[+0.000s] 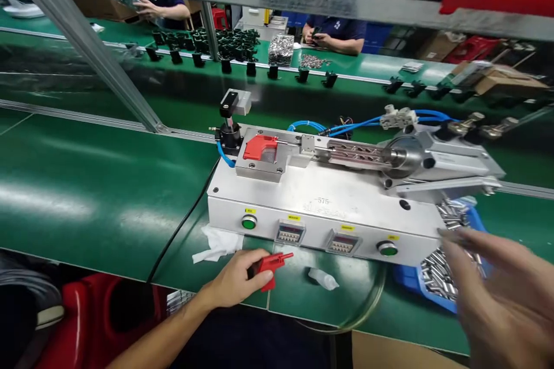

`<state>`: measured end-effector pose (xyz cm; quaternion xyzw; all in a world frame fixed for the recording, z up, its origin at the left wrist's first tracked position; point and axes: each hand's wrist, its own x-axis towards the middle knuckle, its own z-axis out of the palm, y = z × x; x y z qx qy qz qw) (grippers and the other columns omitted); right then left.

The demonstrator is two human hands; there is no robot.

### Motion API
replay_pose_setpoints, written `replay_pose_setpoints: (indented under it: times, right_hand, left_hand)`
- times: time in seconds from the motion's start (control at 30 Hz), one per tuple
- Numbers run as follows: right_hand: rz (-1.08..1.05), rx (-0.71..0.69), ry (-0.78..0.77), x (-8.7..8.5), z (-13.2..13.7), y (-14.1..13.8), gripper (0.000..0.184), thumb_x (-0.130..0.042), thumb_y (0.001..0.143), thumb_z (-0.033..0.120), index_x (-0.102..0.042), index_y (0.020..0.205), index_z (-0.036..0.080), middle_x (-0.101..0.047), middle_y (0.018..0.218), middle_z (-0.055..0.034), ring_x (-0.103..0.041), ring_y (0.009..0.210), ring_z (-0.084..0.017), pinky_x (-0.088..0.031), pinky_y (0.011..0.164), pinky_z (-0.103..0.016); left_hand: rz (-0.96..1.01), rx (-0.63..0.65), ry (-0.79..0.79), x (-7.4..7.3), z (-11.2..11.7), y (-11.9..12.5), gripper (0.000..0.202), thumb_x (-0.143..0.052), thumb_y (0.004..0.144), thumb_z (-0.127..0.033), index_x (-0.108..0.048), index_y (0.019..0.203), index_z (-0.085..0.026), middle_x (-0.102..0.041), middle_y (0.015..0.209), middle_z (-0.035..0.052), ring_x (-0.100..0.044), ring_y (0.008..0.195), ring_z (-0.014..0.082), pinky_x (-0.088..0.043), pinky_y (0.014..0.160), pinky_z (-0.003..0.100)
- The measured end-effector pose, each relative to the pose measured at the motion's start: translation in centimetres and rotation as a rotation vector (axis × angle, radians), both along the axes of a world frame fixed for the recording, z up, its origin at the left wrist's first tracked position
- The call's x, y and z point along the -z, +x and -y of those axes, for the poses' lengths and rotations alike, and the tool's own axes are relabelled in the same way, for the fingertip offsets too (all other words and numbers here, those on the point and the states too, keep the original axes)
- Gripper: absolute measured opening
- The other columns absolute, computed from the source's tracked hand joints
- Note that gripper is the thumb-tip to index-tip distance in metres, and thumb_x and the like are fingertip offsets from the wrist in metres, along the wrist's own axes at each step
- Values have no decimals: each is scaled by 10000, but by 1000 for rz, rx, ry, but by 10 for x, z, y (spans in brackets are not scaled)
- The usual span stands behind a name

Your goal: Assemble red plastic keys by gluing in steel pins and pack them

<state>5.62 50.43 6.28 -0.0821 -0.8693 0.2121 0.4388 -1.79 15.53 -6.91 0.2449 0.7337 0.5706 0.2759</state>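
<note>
My left hand [236, 282] is closed around a small red plastic part [272, 265] with a thin pin sticking out, held just above the green table in front of the grey press machine [320, 207]. Another red part [261, 147] sits in the machine's fixture, facing a pneumatic cylinder [402, 155]. My right hand [502, 294], blurred by motion, hovers with fingers spread over a blue tray [411, 279] of small metal pins [437, 277]. Nothing shows in that hand.
A white rag [216, 245] and a small clear bottle [324, 279] lie by the machine's front. A black cable [182, 225] runs off the left. Blue air hoses [346, 125] feed the cylinder. Across the conveyor, two other people handle black parts [208, 43]. Red bin [99, 311] below.
</note>
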Motion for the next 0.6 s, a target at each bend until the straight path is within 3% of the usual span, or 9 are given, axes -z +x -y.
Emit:
replay_pose_setpoints:
  times: [0.07, 0.13, 0.23, 0.33, 0.5, 0.6]
  right_hand:
    - [53, -288, 116, -16, 32, -38, 212, -765, 940, 234, -756, 1122, 342, -799, 981, -31, -767, 829, -256, -620, 756, -423]
    - [97, -442, 195, -29, 58, -83, 172, -714, 972, 192, -722, 1123, 276, -791, 993, -26, -745, 826, -213, -603, 768, -364]
    - [92, -544, 254, -39, 83, -148, 105, -631, 1007, 203, -715, 1064, 230, -783, 996, -42, -714, 875, -217, -561, 796, -357]
    - [204, -569, 282, -35, 97, -194, 163, -577, 999, 180, -727, 1049, 220, -775, 964, -53, -681, 936, -247, -529, 825, -372]
    - [268, -596, 269, -18, 102, -210, 259, -517, 1039, 227, -773, 1071, 207, -777, 1059, -90, -688, 1007, -271, -540, 919, -434]
    - [311, -604, 323, -23, 99, -203, 295, -509, 1044, 246, -793, 1112, 206, -770, 1131, -103, -698, 1060, -286, -560, 943, -467]
  left_hand:
    - [0, 6, -1, 0, 0, 0, 270, -614, 971, -419, -731, 1002, -178, -642, 812, 13, -550, 727, 173, -443, 683, 259]
    - [-8, 10, -7, 1, 0, 1, 275, -608, 975, -425, -723, 996, -176, -642, 816, 15, -551, 737, 175, -445, 690, 261]
    - [-27, 11, -13, 3, -1, 2, 283, -593, 987, -432, -709, 985, -174, -640, 808, 17, -559, 747, 178, -457, 706, 265]
    - [-35, 6, -13, 2, -1, 2, 273, -584, 993, -423, -703, 986, -178, -650, 808, 17, -569, 746, 178, -469, 715, 267]
    - [-13, -20, 22, -2, -1, -1, 235, -616, 965, -399, -698, 955, -179, -625, 776, 7, -541, 698, 165, -449, 674, 260]
    - [18, -28, 46, -4, -1, -4, 230, -611, 970, -394, -686, 940, -180, -617, 777, 8, -539, 699, 163, -444, 660, 253]
